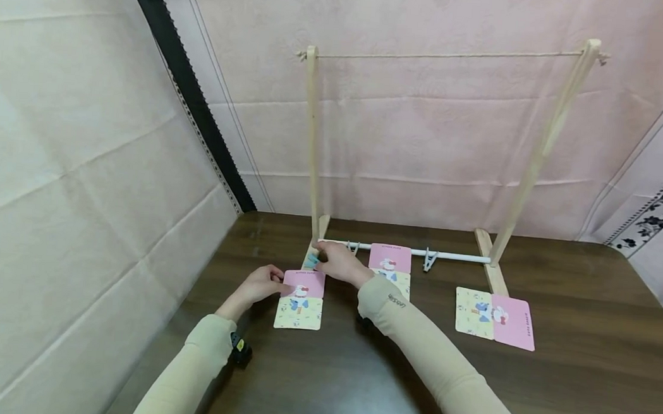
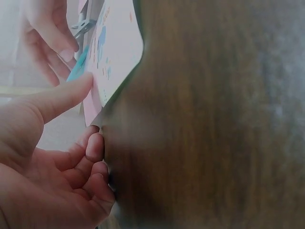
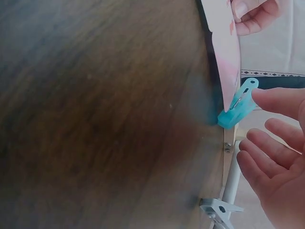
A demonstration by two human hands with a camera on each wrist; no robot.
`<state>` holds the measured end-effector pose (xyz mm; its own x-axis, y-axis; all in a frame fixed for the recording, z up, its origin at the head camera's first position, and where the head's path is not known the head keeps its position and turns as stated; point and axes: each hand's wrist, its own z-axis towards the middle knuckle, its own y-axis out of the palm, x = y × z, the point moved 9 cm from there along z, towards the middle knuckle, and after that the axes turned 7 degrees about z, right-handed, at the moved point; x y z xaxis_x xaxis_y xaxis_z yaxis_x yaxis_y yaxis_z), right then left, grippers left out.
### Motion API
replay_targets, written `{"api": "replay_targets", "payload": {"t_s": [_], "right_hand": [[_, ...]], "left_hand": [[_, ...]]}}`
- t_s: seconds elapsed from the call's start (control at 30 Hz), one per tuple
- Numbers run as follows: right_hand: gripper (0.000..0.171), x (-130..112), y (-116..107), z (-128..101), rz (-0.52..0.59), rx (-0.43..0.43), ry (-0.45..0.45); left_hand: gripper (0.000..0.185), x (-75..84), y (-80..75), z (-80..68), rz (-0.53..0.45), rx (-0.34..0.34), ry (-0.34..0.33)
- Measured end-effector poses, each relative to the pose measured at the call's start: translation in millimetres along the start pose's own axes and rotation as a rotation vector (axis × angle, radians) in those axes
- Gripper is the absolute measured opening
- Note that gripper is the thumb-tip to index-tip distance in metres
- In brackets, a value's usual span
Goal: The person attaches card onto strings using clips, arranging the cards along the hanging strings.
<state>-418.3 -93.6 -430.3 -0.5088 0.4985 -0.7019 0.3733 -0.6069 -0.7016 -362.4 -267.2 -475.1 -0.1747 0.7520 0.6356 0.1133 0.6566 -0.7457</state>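
Observation:
A pink and yellow cartoon card (image 1: 300, 300) lies at the front left of the brown table (image 1: 585, 349). My left hand (image 1: 264, 284) pinches its left edge, the thumb on top and the fingers curled beneath. In the left wrist view that hand (image 2: 91, 112) tilts the card (image 2: 116, 43) up off the wood. A teal clip (image 1: 311, 261) is clamped on the card's far pink end. My right hand (image 1: 339, 262) hovers at the clip. In the right wrist view its fingers (image 3: 276, 129) are spread and loose, with one fingertip at the end of the clip (image 3: 238, 105).
A wooden rack (image 1: 312, 142) with a string (image 1: 443, 54) across its top stands behind. Its low white rod (image 1: 459, 257) carries grey clips (image 1: 429, 258). A second card (image 1: 390, 267) lies by the rod and a third (image 1: 496, 317) to the right. Pink cloth walls close in.

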Motion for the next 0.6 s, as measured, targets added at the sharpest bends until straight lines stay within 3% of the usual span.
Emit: {"api": "replay_targets", "payload": {"t_s": [0.6], "right_hand": [[0.052,2.0,10.2,9.6,-0.033,-0.029,-0.016]], "left_hand": [[0.042,2.8,-3.4,-6.0,-0.021,-0.021,0.010]]}}
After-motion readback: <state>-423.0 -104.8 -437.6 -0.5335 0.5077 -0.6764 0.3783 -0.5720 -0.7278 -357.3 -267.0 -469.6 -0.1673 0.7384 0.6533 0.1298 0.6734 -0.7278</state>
